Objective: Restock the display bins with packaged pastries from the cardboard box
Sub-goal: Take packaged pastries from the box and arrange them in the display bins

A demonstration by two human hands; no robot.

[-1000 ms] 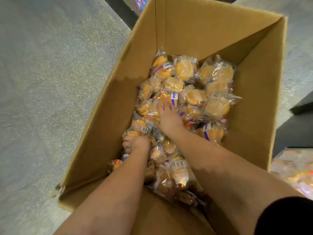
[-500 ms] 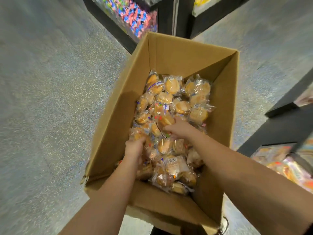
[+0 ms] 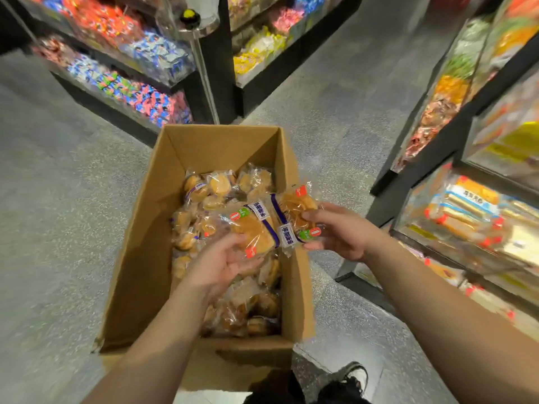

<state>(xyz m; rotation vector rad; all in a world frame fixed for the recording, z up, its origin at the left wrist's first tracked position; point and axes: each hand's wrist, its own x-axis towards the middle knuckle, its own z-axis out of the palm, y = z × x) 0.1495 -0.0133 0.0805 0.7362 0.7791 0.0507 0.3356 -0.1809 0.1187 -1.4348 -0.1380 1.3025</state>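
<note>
An open cardboard box (image 3: 140, 252) stands on the floor, with several clear-wrapped golden pastries (image 3: 210, 185) piled inside. Above the box, my left hand (image 3: 221, 263) holds a packaged pastry (image 3: 253, 228) with a purple band, palm up, fingers curled under it. My right hand (image 3: 338, 231) grips a second packaged pastry (image 3: 294, 211) over the box's right wall, thumb on top. The two packs touch each other.
Display bins (image 3: 466, 217) with packaged bread and snacks rise at the right. More shelves of colourful sweets (image 3: 140, 83) stand behind the box. The speckled grey floor lies to the left. A shoe (image 3: 350, 377) shows below the box.
Both hands have come up out of the box, each with a pastry pack. The view has risen and pulled back, showing the shelves around.
</note>
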